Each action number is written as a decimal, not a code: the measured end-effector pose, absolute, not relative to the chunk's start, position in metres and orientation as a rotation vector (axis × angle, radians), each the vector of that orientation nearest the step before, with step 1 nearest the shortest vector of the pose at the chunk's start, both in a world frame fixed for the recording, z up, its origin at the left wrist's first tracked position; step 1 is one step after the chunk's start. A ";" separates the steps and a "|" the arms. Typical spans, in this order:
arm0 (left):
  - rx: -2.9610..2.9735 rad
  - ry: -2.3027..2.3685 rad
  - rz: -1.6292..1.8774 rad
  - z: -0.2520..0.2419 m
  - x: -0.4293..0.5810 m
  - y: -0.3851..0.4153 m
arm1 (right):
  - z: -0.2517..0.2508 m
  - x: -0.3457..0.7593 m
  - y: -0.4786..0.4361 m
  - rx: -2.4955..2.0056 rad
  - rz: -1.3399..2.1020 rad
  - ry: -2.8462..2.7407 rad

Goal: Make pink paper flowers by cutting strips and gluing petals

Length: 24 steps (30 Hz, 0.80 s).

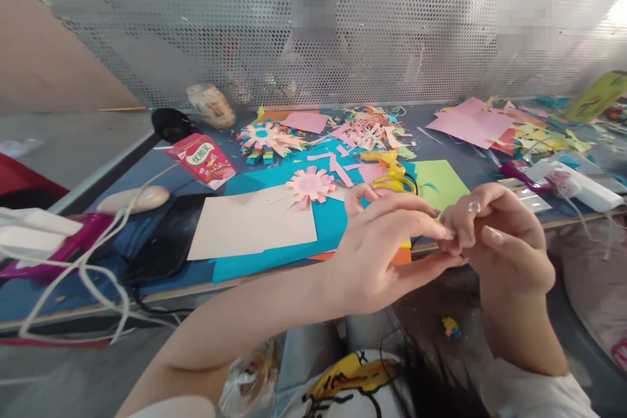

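My left hand (386,245) reaches across to my right hand (494,235), fingers stretched out and touching the right fingertips. My right hand is curled, its fingers pinched together at the meeting point; whether anything sits between them is too small to see. Both hands hover at the table's front edge, over blue paper (274,258) and an orange sheet (401,256). Just beyond them lie a pink paper flower (309,185), a cream sheet (252,225) and yellow paper strips (392,173).
A red drink carton (202,160), a multicoloured paper flower (267,138), pink sheets (470,123), a green sheet (438,183) and several scraps cover the table. A glue gun (53,241) with white cords lies left; another glue gun (563,183) lies right. Perforated screen (313,32) behind.
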<state>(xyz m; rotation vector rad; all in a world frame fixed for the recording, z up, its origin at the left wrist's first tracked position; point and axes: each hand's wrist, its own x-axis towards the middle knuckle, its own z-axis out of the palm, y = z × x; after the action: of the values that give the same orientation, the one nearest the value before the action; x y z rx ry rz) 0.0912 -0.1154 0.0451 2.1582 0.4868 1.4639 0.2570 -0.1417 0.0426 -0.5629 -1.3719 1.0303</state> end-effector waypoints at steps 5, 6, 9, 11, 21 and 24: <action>2.186 0.478 1.468 0.047 0.083 -0.107 | 0.038 0.255 -0.138 -0.559 0.979 -1.386; 2.202 0.457 1.504 0.046 0.082 -0.105 | 0.037 0.255 -0.137 -0.568 0.976 -1.389; 2.323 0.474 1.599 0.044 0.075 -0.099 | 0.036 0.255 -0.133 -0.573 1.002 -1.399; 2.475 0.498 1.590 0.044 0.067 -0.096 | 0.035 0.254 -0.131 -0.546 1.060 -1.406; 2.245 0.595 1.643 0.041 0.048 -0.081 | 0.031 0.246 -0.121 -0.454 1.258 -1.355; 2.113 0.637 1.669 0.042 0.049 -0.076 | 0.031 0.247 -0.119 -0.457 1.270 -1.323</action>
<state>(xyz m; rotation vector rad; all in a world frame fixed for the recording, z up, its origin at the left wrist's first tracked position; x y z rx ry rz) 0.0489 -0.0758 0.0425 2.1133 0.6367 1.6694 0.2466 -0.1189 0.0305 -0.4568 -1.3230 1.2703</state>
